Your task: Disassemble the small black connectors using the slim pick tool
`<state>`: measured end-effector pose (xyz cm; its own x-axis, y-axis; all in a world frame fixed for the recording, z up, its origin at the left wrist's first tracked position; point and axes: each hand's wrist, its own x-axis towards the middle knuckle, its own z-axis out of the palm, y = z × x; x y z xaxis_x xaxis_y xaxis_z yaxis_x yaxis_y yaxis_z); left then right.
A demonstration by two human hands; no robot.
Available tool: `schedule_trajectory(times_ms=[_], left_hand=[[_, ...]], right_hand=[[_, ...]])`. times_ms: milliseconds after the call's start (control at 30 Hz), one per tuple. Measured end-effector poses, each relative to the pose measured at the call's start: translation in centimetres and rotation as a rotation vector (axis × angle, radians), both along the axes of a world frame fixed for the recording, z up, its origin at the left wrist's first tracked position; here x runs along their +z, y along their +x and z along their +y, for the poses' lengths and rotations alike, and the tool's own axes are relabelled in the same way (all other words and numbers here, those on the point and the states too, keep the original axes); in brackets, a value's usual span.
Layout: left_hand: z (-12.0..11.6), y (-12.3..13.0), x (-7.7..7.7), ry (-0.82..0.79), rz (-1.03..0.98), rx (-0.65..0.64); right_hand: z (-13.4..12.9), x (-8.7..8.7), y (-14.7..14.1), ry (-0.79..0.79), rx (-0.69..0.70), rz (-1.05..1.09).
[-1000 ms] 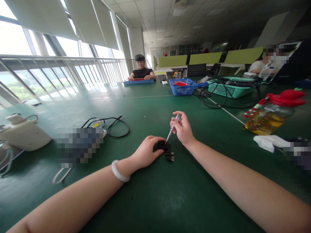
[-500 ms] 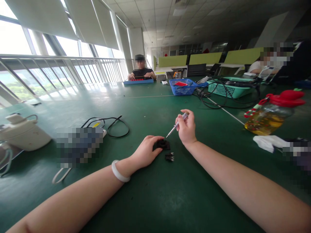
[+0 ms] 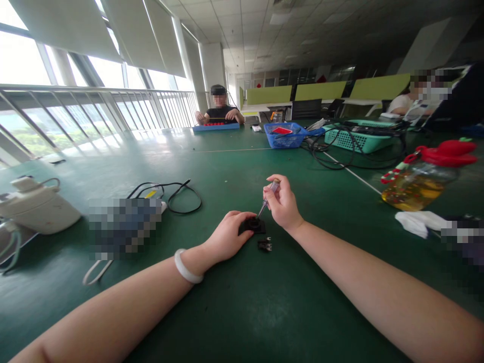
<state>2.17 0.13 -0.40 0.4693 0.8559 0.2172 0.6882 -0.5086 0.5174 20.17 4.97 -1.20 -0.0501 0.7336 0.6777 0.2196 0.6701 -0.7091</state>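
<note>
My left hand grips a small black plastic part on the green table, thumb on its near side and fingers on the far side. A screwdriver with a clear handle is held in my right hand, its shaft slanting down to the left. The tip meets the black part or is very close to it; exact contact is too small to tell. Just in front of that part lies a small black piece with metal prongs, touched by neither hand.
Left of my hands, a black cable loops beside a blurred-out object and a white device. To the right stands a red-lidded bottle near a white tissue. Farther back are a blue basket, a green basket and a seated person.
My right hand has moved left and the screwdriver is now more upright, its tip lower at the black part. My left hand keeps its hold.
</note>
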Motion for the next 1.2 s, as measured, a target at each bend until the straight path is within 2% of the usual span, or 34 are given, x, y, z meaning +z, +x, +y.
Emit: schedule_trajectory(times_ms=[200, 300, 533, 733, 1000, 1200], left_hand=[[0.0, 0.0, 0.0, 0.007, 0.007, -0.009], [0.1, -0.1, -0.1, 0.006, 0.007, -0.011], [0.2, -0.1, -0.3, -0.006, 0.007, -0.012], [0.1, -0.1, -0.1, -0.020, 0.006, -0.006], [0.1, -0.1, -0.2, -0.023, -0.003, 0.001], [0.1, 0.0, 0.0, -0.013, -0.003, 0.004]], right_hand=[[-0.7, 0.6, 0.1, 0.097, -0.021, -0.194], [-0.6, 0.7, 0.1, 0.084, -0.041, -0.215], [0.3, 0.2, 0.1, -0.040, -0.067, -0.136], [0.6, 0.0, 0.2, -0.087, -0.061, -0.097], [0.5, 0.1, 0.0, -0.113, -0.039, -0.057], [0.6, 0.9, -0.2, -0.191, 0.043, 0.044]])
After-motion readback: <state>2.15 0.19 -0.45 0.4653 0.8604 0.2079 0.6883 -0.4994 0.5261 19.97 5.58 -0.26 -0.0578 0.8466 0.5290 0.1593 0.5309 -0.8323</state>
